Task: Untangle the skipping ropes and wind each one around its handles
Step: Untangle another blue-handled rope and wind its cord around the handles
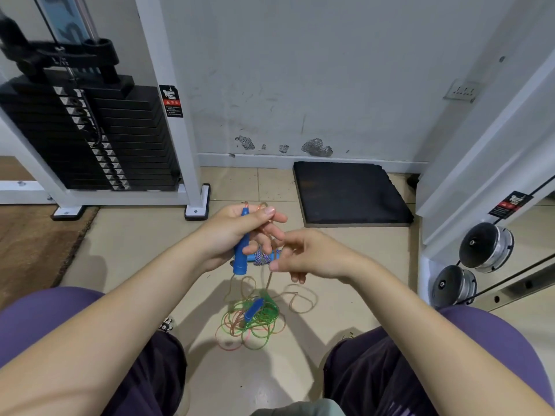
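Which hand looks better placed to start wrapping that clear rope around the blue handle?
The right hand, probably. The left hand already grips the blue handle upright, so it is occupied as the holder. The right hand sits beside it with the orange-tinted rope hanging from its fingers, free to lead it around.

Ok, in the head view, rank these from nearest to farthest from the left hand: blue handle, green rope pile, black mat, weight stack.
1. Blue handle: gripped in the left hand.
2. Green rope pile: on the floor below.
3. Black mat: far right, by the wall.
4. Weight stack: far left.
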Demonstrator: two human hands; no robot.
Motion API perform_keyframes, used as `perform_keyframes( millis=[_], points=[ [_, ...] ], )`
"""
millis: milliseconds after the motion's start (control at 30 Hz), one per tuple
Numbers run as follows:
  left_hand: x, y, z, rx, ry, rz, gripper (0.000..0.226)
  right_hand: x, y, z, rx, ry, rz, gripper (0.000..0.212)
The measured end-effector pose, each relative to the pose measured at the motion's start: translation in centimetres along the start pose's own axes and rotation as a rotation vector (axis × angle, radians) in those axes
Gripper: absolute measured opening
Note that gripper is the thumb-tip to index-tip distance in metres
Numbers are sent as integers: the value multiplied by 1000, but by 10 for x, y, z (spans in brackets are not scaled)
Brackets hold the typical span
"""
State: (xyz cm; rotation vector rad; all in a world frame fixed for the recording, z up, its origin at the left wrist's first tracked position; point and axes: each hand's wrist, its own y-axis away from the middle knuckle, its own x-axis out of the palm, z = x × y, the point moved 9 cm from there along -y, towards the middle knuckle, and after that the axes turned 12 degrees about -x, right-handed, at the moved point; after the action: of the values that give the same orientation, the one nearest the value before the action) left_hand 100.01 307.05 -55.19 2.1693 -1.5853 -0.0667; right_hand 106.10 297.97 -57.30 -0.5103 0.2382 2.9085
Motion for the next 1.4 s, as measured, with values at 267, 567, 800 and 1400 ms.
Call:
perform_keyframes(
  millis=[267,567,800,1400],
  points=[
    [-12,-1,12,-72,-469,-77,36,-15,-3,29,-171,-191,-138,17],
    [-10,-3,30,-129,-631,-47,21,-63,6,26,-124,-172,-465,27],
    [2,-1,27,-136,-449,21,25,-74,13,31,-154,270,-555,28],
    [11,7,33,-212,-443,199,17,-57,3,28,-203,-75,-361,10]
  ],
)
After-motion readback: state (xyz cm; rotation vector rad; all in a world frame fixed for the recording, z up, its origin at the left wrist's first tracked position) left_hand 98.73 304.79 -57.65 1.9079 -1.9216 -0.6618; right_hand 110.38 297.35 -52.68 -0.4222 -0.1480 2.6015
